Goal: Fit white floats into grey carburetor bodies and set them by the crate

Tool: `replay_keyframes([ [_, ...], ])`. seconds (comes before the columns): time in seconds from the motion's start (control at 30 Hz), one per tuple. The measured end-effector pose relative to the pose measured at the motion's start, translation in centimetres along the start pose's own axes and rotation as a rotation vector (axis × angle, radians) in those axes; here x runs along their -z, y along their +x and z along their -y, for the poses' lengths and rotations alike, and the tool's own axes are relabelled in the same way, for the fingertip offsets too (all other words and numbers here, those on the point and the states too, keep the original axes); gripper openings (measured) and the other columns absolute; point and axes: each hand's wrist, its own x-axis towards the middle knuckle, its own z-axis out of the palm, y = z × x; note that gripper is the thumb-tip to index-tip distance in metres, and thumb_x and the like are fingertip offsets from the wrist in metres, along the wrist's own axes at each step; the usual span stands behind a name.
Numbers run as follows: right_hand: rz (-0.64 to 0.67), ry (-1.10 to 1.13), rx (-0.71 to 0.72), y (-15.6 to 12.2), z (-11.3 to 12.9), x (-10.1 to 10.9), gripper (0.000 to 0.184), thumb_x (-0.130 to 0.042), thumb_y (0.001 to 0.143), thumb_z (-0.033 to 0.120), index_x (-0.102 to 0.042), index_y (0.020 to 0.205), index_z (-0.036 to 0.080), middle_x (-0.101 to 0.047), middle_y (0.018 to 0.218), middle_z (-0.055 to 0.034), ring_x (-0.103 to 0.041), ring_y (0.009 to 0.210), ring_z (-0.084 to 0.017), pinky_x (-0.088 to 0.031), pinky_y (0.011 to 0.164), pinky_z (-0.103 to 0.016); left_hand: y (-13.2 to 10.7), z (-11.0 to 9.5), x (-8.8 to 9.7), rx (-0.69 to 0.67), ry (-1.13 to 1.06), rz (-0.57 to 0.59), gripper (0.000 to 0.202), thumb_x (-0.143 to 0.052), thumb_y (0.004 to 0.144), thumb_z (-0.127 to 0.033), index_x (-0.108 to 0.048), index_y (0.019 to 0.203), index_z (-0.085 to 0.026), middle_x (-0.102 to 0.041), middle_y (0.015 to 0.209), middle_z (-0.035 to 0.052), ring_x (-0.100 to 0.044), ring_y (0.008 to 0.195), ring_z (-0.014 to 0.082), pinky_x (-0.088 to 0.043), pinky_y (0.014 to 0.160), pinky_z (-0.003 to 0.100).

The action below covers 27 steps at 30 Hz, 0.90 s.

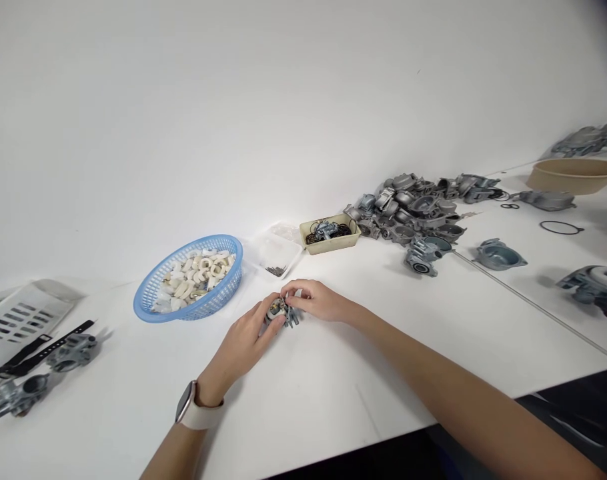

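A grey metal carburetor with a whitish float on top stands on the white table between my hands. My left hand is closed round its left side, thumb in front and fingers behind. At its top, the fingertips of my right hand are pinched together. Whatever they hold, if anything, is too small and hidden to make out. Just behind my hands, a white plastic tray holds several thin metal pins. Left of it, a blue basket is filled with white floats.
A beige tray holds black rubber rings and a metal part. Right of it lies a heap of grey bowls. Other carburetors stand at right. At far left are carburetors, a black strap and a slotted white basket.
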Motion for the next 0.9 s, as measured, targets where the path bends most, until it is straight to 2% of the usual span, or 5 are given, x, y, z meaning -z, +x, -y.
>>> replay_keyframes([
  [0.1, 0.004, 0.008, 0.012, -0.06, 0.01, -0.01, 0.022, -0.056, 0.093, 0.033, -0.066, 0.107, 0.02, -0.061, 0.096, -0.003, -0.049, 0.061, -0.008, -0.037, 0.056, -0.023, -0.06, 0.07, -0.04, -0.014, 0.012, 0.003, 0.048, -0.038, 0.102, -0.051, -0.041, 0.146, -0.033, -0.06, 0.138, 0.0051, -0.06, 0.121, 0.0275, -0.048, 0.096, 0.039],
  [0.17, 0.011, 0.013, 0.013, -0.1, 0.01, -0.02, 0.02, -0.055, 0.093, 0.033, -0.065, 0.106, 0.02, -0.062, 0.097, -0.0031, -0.049, 0.062, -0.008, -0.037, 0.057, -0.023, -0.15, 0.06, -0.07, -0.028, 0.018, 0.002, 0.048, -0.038, 0.102, -0.051, -0.04, 0.147, -0.033, -0.06, 0.138, 0.0056, -0.06, 0.121, 0.0275, -0.049, 0.096, 0.038],
  [0.47, -0.001, 0.007, -0.003, -0.01, 0.12, -0.23, 0.017, -0.052, 0.094, 0.03, -0.062, 0.103, 0.02, -0.062, 0.102, -0.0032, -0.048, 0.064, -0.008, -0.038, 0.06, -0.023, -0.19, 0.18, -0.07, -0.036, 0.031, 0.004, 0.051, -0.037, 0.102, -0.051, -0.039, 0.149, -0.031, -0.064, 0.128, 0.0073, -0.065, 0.106, 0.026, -0.051, 0.089, 0.036],
  [0.67, -0.014, 0.033, 0.011, 0.1, -0.29, -0.35, 0.018, -0.055, 0.093, 0.032, -0.064, 0.103, 0.02, -0.062, 0.101, -0.0034, -0.049, 0.063, -0.008, -0.038, 0.059, -0.023, -0.13, 0.36, -0.02, -0.049, 0.023, -0.013, 0.051, -0.038, 0.102, -0.051, -0.041, 0.148, -0.03, -0.064, 0.129, 0.0077, -0.065, 0.109, 0.0266, -0.051, 0.088, 0.035],
  [0.9, -0.03, 0.118, 0.007, 0.33, -0.62, -0.61, 0.021, -0.056, 0.091, 0.034, -0.066, 0.101, 0.018, -0.062, 0.094, -0.0032, -0.048, 0.062, -0.008, -0.036, 0.056, -0.022, 0.03, -0.05, 0.32, -0.032, 0.025, 0.002, 0.048, -0.04, 0.101, -0.052, -0.046, 0.143, -0.031, -0.068, 0.12, 0.0058, -0.067, 0.09, 0.0226, -0.051, 0.079, 0.033],
])
